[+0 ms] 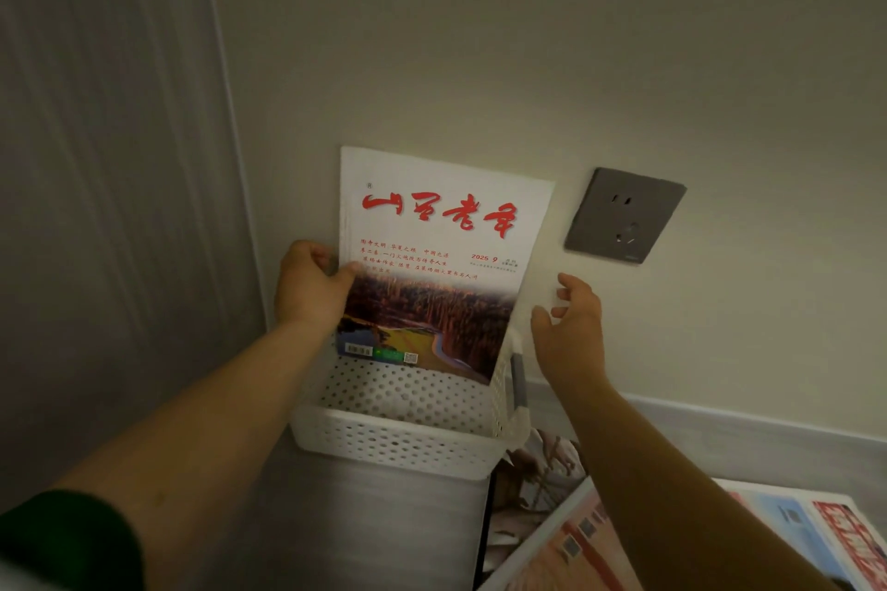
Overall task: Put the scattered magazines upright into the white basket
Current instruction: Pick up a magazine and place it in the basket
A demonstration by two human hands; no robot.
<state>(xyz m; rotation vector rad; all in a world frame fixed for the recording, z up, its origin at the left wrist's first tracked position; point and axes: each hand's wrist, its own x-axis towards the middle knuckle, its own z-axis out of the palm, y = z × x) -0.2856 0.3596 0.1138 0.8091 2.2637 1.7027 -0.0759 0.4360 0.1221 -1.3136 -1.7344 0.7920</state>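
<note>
A magazine with a white cover, red brush lettering and a reddish landscape photo stands upright in the white perforated basket, leaning back against the wall. My left hand grips its left edge, thumb on the cover. My right hand hovers just right of the magazine with fingers spread, not touching it. More magazines lie flat on the floor to the right of the basket, partly hidden by my right forearm.
A grey wall socket sits on the wall right of the magazine. The basket stands in a corner, with a pale panelled surface on the left. A colourful magazine lies at the bottom right, below a grey skirting board.
</note>
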